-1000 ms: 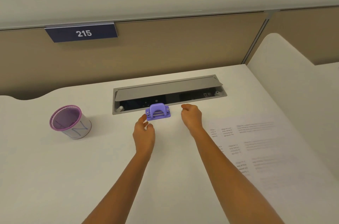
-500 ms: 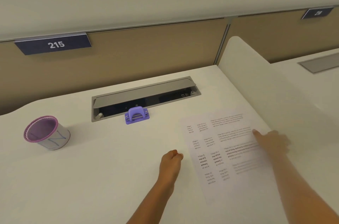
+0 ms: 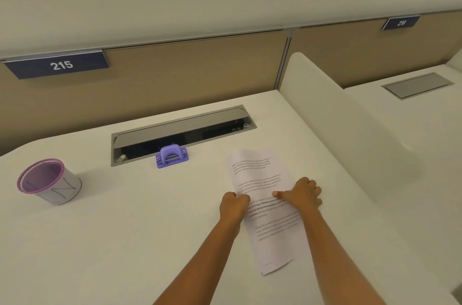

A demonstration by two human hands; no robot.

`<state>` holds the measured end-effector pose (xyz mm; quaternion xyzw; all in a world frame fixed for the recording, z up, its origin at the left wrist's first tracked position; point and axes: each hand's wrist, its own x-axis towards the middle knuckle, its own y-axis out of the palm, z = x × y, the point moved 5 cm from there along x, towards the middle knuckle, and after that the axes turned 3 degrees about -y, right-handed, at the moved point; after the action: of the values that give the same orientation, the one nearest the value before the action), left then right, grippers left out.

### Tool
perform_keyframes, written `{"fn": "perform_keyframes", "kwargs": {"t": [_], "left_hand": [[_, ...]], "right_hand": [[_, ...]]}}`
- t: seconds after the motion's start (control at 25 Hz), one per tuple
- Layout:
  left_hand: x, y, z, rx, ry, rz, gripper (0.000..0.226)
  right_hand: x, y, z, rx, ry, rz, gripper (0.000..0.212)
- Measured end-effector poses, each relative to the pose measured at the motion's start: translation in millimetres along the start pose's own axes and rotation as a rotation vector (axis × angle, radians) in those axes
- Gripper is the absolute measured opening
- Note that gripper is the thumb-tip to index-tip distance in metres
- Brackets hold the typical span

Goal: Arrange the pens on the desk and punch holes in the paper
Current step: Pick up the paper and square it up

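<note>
A printed sheet of paper [image 3: 260,169] lies on the white desk [image 3: 125,242] right of centre, doubled over lengthwise into a narrow strip. My left hand [image 3: 233,204] is a closed fist at the strip's left edge. My right hand [image 3: 303,192] rests on top of it, fingers curled and thumb pointing left. A small purple hole punch [image 3: 171,156] stands behind them at the front lip of the cable tray. At far left sits a purple-rimmed cup [image 3: 47,181] with blue lines showing through its wall, possibly pens.
A grey cable tray [image 3: 180,127] with its lid raised is sunk into the back of the desk. A white divider [image 3: 350,117] walls off the right side, with a neighbouring desk beyond. A tan partition with a sign reading 215 [image 3: 60,64] runs along the back.
Both hands left the hole punch and went to the paper. The flat sheet is now doubled over and narrower, with my left fist at its edge and my right hand on top.
</note>
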<state>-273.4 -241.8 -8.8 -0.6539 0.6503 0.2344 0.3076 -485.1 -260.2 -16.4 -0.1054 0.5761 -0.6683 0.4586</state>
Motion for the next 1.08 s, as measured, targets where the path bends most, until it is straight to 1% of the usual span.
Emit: {"fn": "perform_keyframes", "kwargs": {"t": [0.04, 0.12, 0.24, 0.36, 0.44, 0.48, 0.52, 0.56, 0.6, 0.64, 0.68, 0.76, 0.92, 1.0, 1.08], "left_hand": [[0, 0, 2, 0.015, 0.011, -0.013, 0.013], [1, -1, 6, 0.007, 0.021, -0.025, 0.025], [-1, -9, 15, -0.099, 0.015, -0.001, 0.027], [-11, -23, 26, -0.151, 0.052, 0.046, 0.026], [-24, -36, 29, -0.150, 0.111, 0.069, 0.027], [-30, -45, 28, -0.138, 0.155, 0.072, 0.028], [-36, -56, 27, -0.132, 0.203, 0.069, 0.029], [-43, -69, 24, -0.132, 0.254, 0.061, 0.030], [-50, -84, 19, -0.140, 0.306, 0.045, 0.030], [-58, -100, 14, -0.152, 0.359, 0.025, 0.030], [-67, -115, 8, -0.163, 0.414, 0.004, 0.029], [-88, -143, -2, -0.173, 0.528, -0.019, 0.030], [-125, -185, -14, -0.227, 0.755, -0.002, 0.033], [-136, -201, -8, -0.254, 0.806, -0.003, 0.035], [-137, -210, 8, -0.254, 0.789, -0.005, 0.036]], "right_hand": [[-4, 3, 0, 0.022, 0.027, 0.028, 0.102], [-10, 9, -1, 0.044, 0.063, 0.065, 0.100], [-18, 13, -4, 0.048, 0.074, 0.124, 0.092], [-33, 20, -7, 0.031, 0.083, 0.163, 0.077], [-50, 27, -4, 0.111, 0.034, 0.142, 0.064], [-58, 32, -2, 0.269, 0.003, 0.156, 0.059], [-67, 36, -1, 0.521, -0.015, 0.213, 0.055], [-79, 38, 2, 0.802, -0.023, 0.305, 0.052], [-91, 37, 6, 1.027, -0.050, 0.405, 0.048], [-102, 32, 11, 1.163, -0.108, 0.488, 0.044], [-112, 26, 19, 1.204, -0.198, 0.539, 0.040], [-135, 12, 40, 1.205, -0.396, 0.555, 0.035], [-169, -14, 80, 1.147, -0.665, 0.436, 0.032], [-180, -16, 89, 1.108, -0.754, 0.419, 0.030], [-187, -3, 91, 1.071, -0.759, 0.434, 0.033]]}}
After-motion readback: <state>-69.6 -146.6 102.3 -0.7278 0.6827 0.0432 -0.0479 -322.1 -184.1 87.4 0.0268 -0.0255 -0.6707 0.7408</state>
